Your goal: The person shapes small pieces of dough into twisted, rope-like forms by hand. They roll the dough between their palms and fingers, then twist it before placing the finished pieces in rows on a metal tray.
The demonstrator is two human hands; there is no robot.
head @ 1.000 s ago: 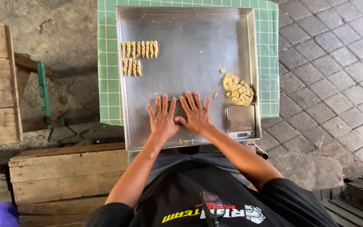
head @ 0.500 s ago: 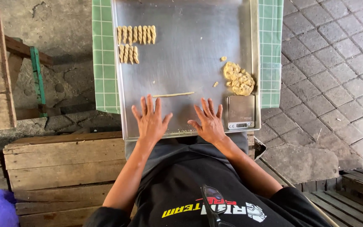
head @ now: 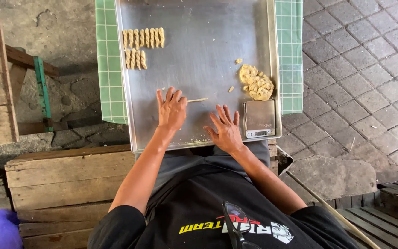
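Head view, looking straight down on a metal tray (head: 199,69) set on a green checked cloth (head: 109,69); the person sits at its near edge. Left hand (head: 171,110) lies flat and open on the tray, fingers spread, pressing on one end of a thin dough strand (head: 197,99) — the strand's free end sticks out to the right of the fingertips; right hand (head: 225,129) also flat and open on bare metal, gripping nothing, just apart from the strand.

Step in hand, by judgement: rolling a small portion of dough out into a thin rope under the palm; shaping not finished, since the strand lies loose mid-tray and not with the finished pieces (head: 142,38), which stand in two short rows at the far left corner. Dough lump (head: 256,82) sits at the right side, with a few crumbs beside it; a small scale (head: 259,119) is just nearer the person than the lump.

Next move would call for light, even palm pressure, so that the rope does not thin unevenly or snap.

Hard to make out: how far the strand runs under the left palm — hidden; scale display too small to tell; tray's far edge cut off by the frame; wooden crates (head: 65,184) at left only partly in view.
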